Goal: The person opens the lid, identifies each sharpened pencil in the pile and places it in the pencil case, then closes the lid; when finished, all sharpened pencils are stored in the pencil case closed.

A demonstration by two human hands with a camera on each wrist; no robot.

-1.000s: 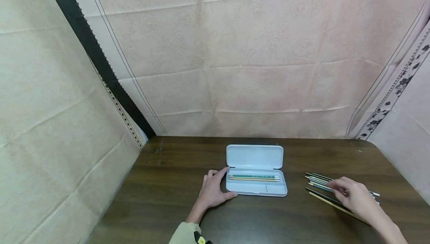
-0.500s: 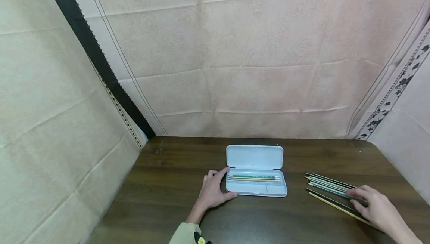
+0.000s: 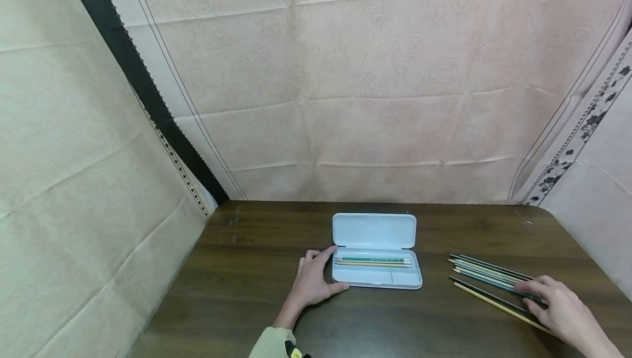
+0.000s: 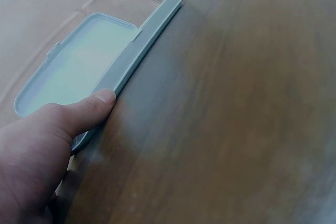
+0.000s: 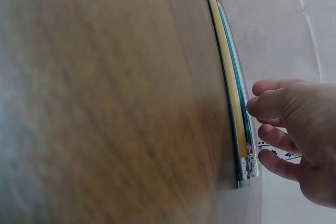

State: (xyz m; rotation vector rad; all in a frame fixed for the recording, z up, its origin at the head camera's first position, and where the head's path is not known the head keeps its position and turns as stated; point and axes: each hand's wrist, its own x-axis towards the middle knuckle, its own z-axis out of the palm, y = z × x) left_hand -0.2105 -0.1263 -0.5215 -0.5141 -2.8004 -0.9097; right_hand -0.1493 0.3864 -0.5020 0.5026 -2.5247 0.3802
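Observation:
My left hand (image 3: 316,281) holds the left end of an open, light-blue pencil case (image 3: 362,276), its thumb along the near edge and its index finger at the far left corner. Green and yellowish pencils (image 3: 372,261) lie in the long back compartment. Over at the right, my right hand (image 3: 560,306) rests at the near ends of a row of loose pencils (image 3: 486,274), thumb and fingers parted around a dark green one. In the right wrist view the thumb tip reaches the side of a teal pencil (image 5: 239,72), with the other fingers loosely bent.
A yellow pencil (image 3: 494,303) and a dark one lie side by side in front of the loose row. The brown wooden table (image 3: 276,226) ends at a pale curtain (image 3: 395,100) behind, with more cloth on both sides. The raised lid (image 3: 374,229) leans back.
My right hand has slid right and toward the near ends of the loose pencils, uncovering more of their length. My left hand and the pencil case stay where they were.

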